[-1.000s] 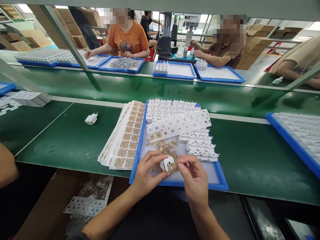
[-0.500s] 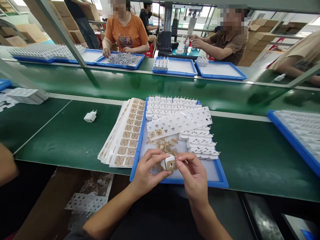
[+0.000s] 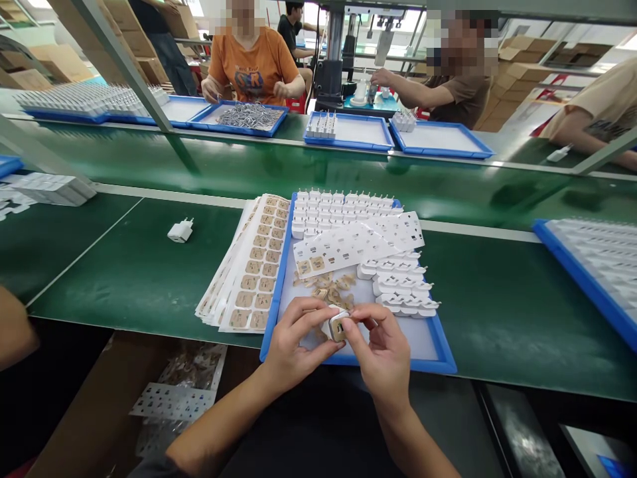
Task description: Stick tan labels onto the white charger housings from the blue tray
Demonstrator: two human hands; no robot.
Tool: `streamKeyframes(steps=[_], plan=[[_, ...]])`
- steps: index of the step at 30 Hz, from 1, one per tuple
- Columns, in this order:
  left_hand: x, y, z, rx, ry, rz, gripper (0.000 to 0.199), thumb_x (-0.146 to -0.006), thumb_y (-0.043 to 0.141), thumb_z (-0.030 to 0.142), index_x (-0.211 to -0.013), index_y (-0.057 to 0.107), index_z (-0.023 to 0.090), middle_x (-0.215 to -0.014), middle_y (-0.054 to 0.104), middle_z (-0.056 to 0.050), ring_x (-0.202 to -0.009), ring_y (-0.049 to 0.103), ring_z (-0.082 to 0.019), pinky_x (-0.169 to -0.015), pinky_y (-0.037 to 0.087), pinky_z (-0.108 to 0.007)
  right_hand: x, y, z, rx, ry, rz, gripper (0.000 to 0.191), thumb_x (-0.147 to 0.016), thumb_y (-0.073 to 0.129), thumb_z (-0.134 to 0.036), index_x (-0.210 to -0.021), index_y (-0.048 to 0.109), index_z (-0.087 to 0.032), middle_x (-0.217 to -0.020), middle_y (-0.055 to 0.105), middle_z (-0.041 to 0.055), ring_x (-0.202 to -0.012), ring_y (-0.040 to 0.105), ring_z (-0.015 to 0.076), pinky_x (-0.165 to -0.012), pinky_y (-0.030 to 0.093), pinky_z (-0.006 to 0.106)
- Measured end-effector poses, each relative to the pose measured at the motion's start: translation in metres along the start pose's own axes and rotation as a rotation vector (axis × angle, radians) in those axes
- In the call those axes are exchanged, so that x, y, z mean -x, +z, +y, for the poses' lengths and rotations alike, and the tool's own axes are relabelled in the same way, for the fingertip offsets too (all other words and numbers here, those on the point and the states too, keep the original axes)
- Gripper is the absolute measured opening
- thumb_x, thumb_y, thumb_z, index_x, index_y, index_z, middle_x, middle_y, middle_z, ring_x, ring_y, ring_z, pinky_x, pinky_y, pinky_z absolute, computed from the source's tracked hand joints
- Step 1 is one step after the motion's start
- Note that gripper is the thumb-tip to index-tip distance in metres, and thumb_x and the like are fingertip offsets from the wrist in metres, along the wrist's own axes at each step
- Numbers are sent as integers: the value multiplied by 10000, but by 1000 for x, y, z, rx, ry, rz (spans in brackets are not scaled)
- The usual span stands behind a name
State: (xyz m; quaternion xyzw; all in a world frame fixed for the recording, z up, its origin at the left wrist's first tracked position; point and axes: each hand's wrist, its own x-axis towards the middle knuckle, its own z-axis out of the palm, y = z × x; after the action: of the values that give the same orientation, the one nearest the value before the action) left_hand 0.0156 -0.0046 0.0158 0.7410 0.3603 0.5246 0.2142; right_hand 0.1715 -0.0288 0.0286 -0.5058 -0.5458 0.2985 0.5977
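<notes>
Between my hands is a small white charger (image 3: 338,325) with a tan sticker on its face, above the front of a blue-rimmed tray (image 3: 438,345). My left hand (image 3: 298,342) grips its left side between thumb and fingers. The thumb and forefinger of my right hand (image 3: 381,348) press on its right side and face. In the tray lie tan scraps (image 3: 334,284), a mostly peeled white sticker sheet (image 3: 358,240) and rows of white chargers (image 3: 403,287). Left of the tray rests a stack of sticker sheets (image 3: 257,267).
A single charger (image 3: 181,230) lies on the green bench (image 3: 124,279) at left. Another blue tray (image 3: 587,282) of chargers is at right. Beyond a raised green ledge (image 3: 279,162), people sit behind more trays. A box of scraps (image 3: 174,398) is below the bench.
The charger is turned slightly, and my right thumb has shifted left over its stickered face. Across the ledge, two people's hands have moved.
</notes>
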Motion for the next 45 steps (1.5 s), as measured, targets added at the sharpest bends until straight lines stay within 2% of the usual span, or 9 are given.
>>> streamKeyframes(steps=[5, 9, 14, 17, 20, 24, 30, 39, 45], plan=[[1, 0, 0, 2, 4, 19, 363, -856, 752, 221, -1204, 649, 233, -1049, 639, -67, -980, 659, -190, -849, 587, -307, 1, 4, 2, 128, -47, 8, 107, -883, 698, -171, -943, 647, -244, -843, 630, 8, -792, 630, 173, -737, 541, 322], [3, 1, -1, 5, -1, 71, 353, -838, 773, 211, -1168, 647, 224, -1030, 639, -54, -955, 654, -174, -846, 579, -291, -1, 7, 2, 143, -66, 21, 225, -873, 711, -186, -1074, 643, -259, -1009, 589, 46, -827, 613, 170, -684, 563, 304], [3, 2, -2, -10, -24, 131, 286, -857, 738, 202, -1125, 637, 214, -1028, 630, -59, -958, 662, -179, -839, 580, -303, 0, 7, 3, -40, 73, -180, 348, -843, 751, -249, -1177, 666, -302, -1129, 585, 60, -1036, 611, 217, -814, 573, 330], [5, 3, -3, 0, -7, 144, 287, -853, 746, 220, -1112, 623, 218, -1006, 628, -55, -939, 663, -179, -817, 584, -307, 1, 9, 6, -237, 186, -180, 282, -848, 750, -286, -1125, 708, -320, -1143, 573, 52, -1073, 608, 225, -836, 566, 336], [9, 5, -4, -17, 2, 169, 337, -827, 781, 239, -1117, 610, 224, -997, 623, -51, -928, 657, -186, -807, 587, -326, 0, 11, 11, -378, 268, -157, 167, -874, 724, -333, -1034, 760, -303, -1055, 586, 40, -985, 622, 202, -823, 555, 328], [11, 7, -4, -64, 22, 189, 364, -808, 795, 214, -1113, 597, 231, -1001, 614, -47, -930, 649, -191, -810, 586, -343, -1, 15, 13, -383, 284, -144, 139, -922, 662, -339, -982, 777, -288, -997, 603, 37, -975, 612, 194, -860, 525, 327], [9, 12, 0, -170, 113, 234, 304, -841, 714, 119, -1078, 581, 254, -966, 604, -30, -899, 630, -179, -786, 584, -338, 2, 22, 5, -412, 232, -109, 181, -823, 741, -255, -999, 705, -281, -1055, 585, 43, -1017, 601, 207, -821, 529, 305], [10, 12, -2, -191, 195, 238, 383, -811, 730, 74, -1104, 561, 254, -1004, 594, -41, -950, 615, -192, -818, 609, -368, 0, 26, 0, -507, 345, -43, 31, -792, 706, -239, -817, 719, -253, -968, 593, 28, -953, 593, 202, -838, 498, 333], [11, 12, -3, -130, 159, 259, 350, -825, 751, 138, -1090, 563, 269, -991, 600, -31, -941, 631, -194, -811, 611, -380, -3, 18, 1, -485, 357, -109, 151, -796, 601, -218, -846, 740, -249, -971, 621, 46, -914, 602, 219, -763, 513, 337]])
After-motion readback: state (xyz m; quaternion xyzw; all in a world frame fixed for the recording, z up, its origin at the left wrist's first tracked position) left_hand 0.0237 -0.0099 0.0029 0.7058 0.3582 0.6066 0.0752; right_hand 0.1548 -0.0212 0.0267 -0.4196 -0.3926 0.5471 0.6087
